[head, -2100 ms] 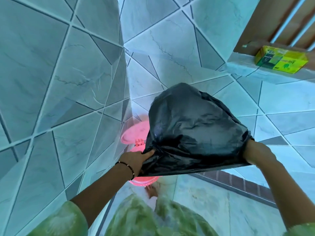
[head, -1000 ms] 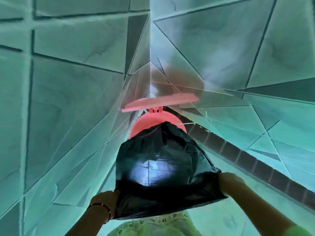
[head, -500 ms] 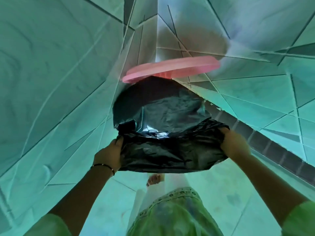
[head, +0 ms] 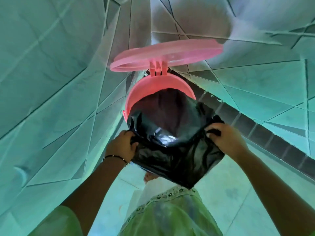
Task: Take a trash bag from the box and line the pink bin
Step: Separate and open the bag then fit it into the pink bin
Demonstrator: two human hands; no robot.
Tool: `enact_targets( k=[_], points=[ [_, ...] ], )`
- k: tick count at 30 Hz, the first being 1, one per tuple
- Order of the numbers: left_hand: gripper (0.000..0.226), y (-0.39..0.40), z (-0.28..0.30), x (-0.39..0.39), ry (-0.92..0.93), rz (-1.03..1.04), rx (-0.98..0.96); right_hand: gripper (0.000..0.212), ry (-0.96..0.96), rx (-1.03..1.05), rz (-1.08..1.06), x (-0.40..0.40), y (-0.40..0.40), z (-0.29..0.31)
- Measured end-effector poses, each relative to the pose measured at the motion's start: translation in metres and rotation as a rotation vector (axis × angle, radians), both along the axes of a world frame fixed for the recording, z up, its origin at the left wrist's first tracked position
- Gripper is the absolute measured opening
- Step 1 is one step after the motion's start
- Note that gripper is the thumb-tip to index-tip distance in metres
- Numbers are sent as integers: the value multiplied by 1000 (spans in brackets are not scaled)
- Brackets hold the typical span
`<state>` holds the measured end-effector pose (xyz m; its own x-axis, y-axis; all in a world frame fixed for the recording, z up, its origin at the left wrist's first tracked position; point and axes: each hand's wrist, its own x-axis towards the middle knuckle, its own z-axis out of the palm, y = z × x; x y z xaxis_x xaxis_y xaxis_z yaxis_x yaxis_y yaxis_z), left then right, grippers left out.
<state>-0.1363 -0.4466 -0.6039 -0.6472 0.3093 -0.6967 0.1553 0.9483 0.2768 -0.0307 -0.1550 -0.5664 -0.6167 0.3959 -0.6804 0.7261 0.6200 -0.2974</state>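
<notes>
I see the tiled walls [head: 51, 82] meeting in a corner, with the pink bin [head: 144, 90] standing at its foot on the floor [head: 230, 193]. The bin's lid [head: 167, 55] is swung up on its rear hinge, nearly level in this view.

My two arms reach forward and down from the lower frame edge, spread apart, one to each side of the bin's near rim. The black trash bag [head: 179, 155] is stretched between them. Its closed end hangs down inside the bin, its mouth opens up toward me, and so its long axis runs roughly vertical, along the bin's depth. The near edge of the mouth drapes over the front of the bin.

Compared with half a second ago, the bag has dropped lower into the bin: the far inner wall and rim of the bin now show pink, where before the bag bulged up to the lid. Both hands have come closer to the rim.

The left hand [head: 121, 147] grips the bag's left edge with curled fingers; a thin bracelet [head: 115, 157] sits at that wrist. The right hand [head: 225, 138] pinches the right edge, though the fisheye blur makes the exact finger placement uncertain.
</notes>
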Motion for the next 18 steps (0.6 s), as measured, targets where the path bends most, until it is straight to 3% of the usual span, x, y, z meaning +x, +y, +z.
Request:
enact_targets(
  k=[2, 5, 8, 12, 14, 18],
  points=[
    [31, 10, 1, -8, 138, 163, 95, 28, 146, 5, -42, -22, -11, 4],
    [44, 22, -9, -28, 247, 345, 160, 45, 215, -7, -62, -54, -13, -10],
    [63, 18, -27, -53, 196, 485, 23, 54, 172, 11, -83, -68, 0, -35],
    [75, 3, -45, -56, 33, 306, -136, 57, -10, 38, 237, -63, 10, -56],
    [76, -7, -51, -48, -9, 222, -180, 56, -2, 94, 159, -58, 18, -64],
    [79, -27, -56, -24, -52, 263, -244, 55, -31, 134, 110, -39, 19, -74]
  ],
)
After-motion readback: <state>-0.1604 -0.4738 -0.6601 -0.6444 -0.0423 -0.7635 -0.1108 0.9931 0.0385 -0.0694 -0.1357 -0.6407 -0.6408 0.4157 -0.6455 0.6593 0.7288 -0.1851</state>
